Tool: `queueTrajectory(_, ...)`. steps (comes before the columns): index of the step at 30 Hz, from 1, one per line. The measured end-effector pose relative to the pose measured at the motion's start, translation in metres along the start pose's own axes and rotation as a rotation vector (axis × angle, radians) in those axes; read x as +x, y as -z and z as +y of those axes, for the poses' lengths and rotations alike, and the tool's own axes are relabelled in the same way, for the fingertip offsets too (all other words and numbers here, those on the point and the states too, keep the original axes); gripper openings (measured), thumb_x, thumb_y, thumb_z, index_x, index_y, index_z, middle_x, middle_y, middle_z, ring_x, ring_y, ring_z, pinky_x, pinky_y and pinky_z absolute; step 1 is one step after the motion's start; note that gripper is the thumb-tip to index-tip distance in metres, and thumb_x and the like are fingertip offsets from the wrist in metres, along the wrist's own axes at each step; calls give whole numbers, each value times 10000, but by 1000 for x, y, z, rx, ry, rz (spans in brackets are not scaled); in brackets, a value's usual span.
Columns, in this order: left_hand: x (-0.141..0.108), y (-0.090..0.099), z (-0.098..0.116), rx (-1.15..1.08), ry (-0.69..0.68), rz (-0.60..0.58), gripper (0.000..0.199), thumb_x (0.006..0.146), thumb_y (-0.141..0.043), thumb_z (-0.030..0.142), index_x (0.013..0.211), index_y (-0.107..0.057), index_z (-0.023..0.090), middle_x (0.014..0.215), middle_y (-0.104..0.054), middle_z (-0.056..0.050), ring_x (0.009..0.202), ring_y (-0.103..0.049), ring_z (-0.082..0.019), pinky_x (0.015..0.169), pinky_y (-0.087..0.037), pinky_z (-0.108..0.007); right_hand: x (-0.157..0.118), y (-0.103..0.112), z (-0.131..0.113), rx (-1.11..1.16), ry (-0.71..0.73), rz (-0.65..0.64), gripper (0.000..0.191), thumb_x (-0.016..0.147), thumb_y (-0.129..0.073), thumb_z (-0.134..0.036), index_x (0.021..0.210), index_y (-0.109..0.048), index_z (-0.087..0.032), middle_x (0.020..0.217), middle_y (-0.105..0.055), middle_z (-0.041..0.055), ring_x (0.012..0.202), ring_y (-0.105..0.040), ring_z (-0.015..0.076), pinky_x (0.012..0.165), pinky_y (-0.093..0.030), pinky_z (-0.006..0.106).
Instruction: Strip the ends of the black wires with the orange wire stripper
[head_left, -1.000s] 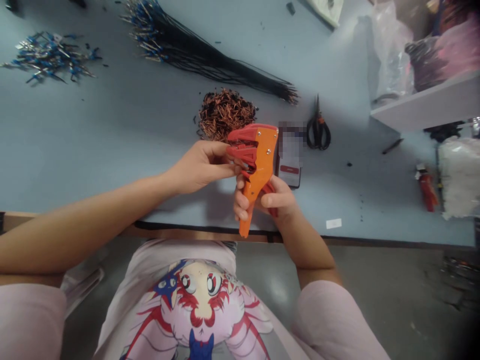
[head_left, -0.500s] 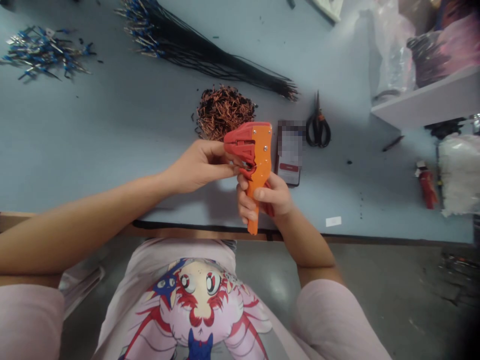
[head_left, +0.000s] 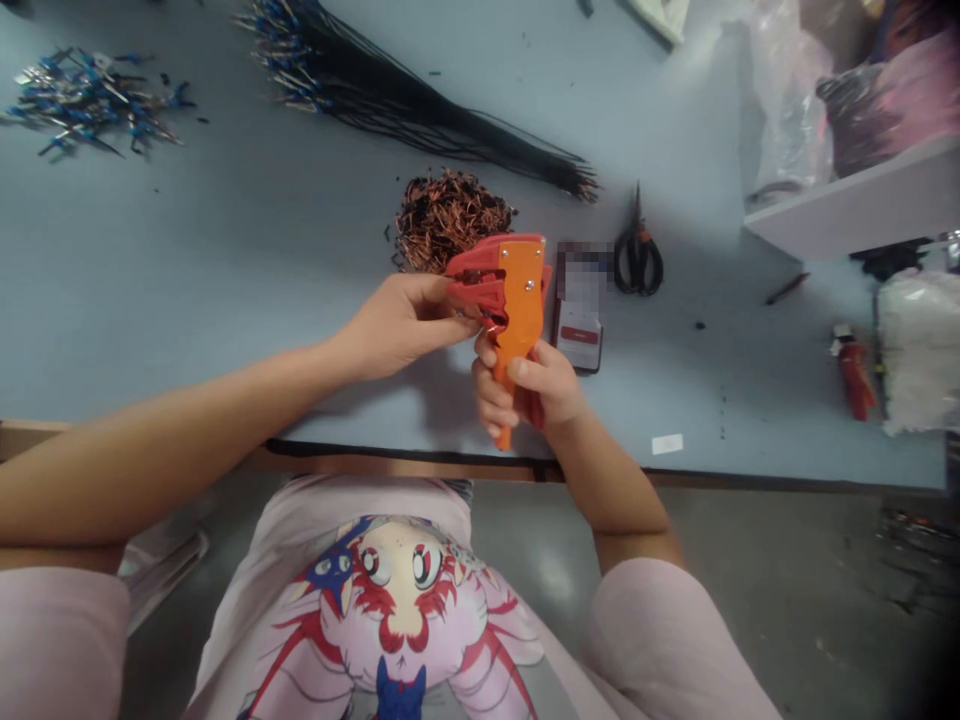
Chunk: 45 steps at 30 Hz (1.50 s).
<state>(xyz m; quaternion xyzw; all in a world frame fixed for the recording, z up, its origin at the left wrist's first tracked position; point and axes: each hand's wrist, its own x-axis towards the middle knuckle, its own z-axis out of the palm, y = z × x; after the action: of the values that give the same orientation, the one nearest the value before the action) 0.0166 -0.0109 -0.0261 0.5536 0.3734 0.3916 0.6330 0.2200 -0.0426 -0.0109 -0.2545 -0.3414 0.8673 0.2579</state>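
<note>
My right hand (head_left: 536, 388) is wrapped round the handles of an orange and red wire stripper (head_left: 521, 300), which stands upright with its red jaws turned to the left. A gap shows between the jaws. Thumb and fingers pinched together, my left hand (head_left: 397, 325) is at the jaw side of the tool. Whatever it pinches is hidden behind the fingers and the jaws. Just behind the tool lies a heap of short copper wire offcuts with black bits (head_left: 450, 215), partly covered by the jaws.
A long bundle of black wires (head_left: 450, 125) with blue ends crosses the back. Blue-ended pieces (head_left: 94, 100) are piled at the far left. Right of the tool lie a phone (head_left: 580, 335) and black-handled scissors (head_left: 639, 265). Red-handled pliers (head_left: 855, 375) and a shelf (head_left: 862, 185) are further right.
The wire stripper has risen slightly and its jaws stand wider apart than before. My left hand has shifted a little upward with it, still pinched.
</note>
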Motion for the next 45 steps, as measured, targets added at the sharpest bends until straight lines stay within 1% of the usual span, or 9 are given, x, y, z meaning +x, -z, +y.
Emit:
queueTrajectory(4,4,7,4,265,0,126,140,798,-675,295,834,-734,173,803,-719,-17,744,-638,-154,714,-511,-279,-6,5,-10,-63,17,88,472,781,-813,-483,1064,-573,-191,835,-653,15,694,-668,172,689,-640,409)
queueTrajectory(7,7,13,4,400,-44,242,94,798,-659,266,811,-702,184,805,-710,-13,740,-627,-150,711,-504,-276,-11,5,-17,-145,43,222,488,764,-823,-480,1097,-603,-199,891,-671,37,741,-675,191,713,-641,417)
queueTrajectory(10,10,17,1,419,-64,309,67,799,-649,240,841,-678,196,801,-696,-9,721,-618,-147,698,-504,-277,-12,4,-22,-195,30,332,526,738,-846,-461,1118,-602,-191,928,-691,58,754,-678,200,675,-638,393)
queueTrajectory(13,11,19,-3,399,-50,333,58,821,-644,236,872,-641,209,771,-671,-2,700,-615,-149,683,-503,-285,-10,3,-25,-163,-23,381,493,756,-805,-489,1095,-608,-191,952,-707,70,748,-684,202,683,-639,405)
queueTrajectory(18,12,18,-6,401,-39,341,41,853,-611,236,868,-626,201,788,-670,-6,743,-631,-159,731,-516,-296,-6,3,-29,-86,-90,363,493,806,-663,-629,1031,-626,-192,916,-717,85,716,-683,210,654,-639,428)
queueTrajectory(25,12,19,-6,461,-89,331,60,815,-598,194,821,-657,190,828,-700,-3,782,-636,-158,761,-516,-288,-9,-1,-21,-312,-26,500,493,750,-838,-428,1065,-555,-175,920,-706,65,729,-684,193,574,-614,336)
queueTrajectory(31,13,20,-7,368,-230,352,66,831,-650,257,824,-689,204,792,-697,-4,731,-629,-142,695,-500,-288,-11,-8,-19,-347,59,459,415,772,-835,-362,1029,-573,-167,843,-675,29,694,-671,183,523,-601,317)
queueTrajectory(38,12,20,-7,309,-342,341,77,864,-698,298,841,-719,227,772,-709,15,709,-629,-123,653,-508,-287,-15,-8,-18,-351,70,371,406,801,-828,-348,1069,-594,-152,838,-692,29,695,-674,167,583,-613,317)
queueTrajectory(45,5,16,6,370,-215,315,89,895,-676,333,862,-700,253,831,-706,-3,843,-677,-184,759,-551,-343,-14,-10,-14,-412,71,356,361,843,-796,-378,1049,-582,-173,780,-674,15,642,-672,166,529,-610,306)
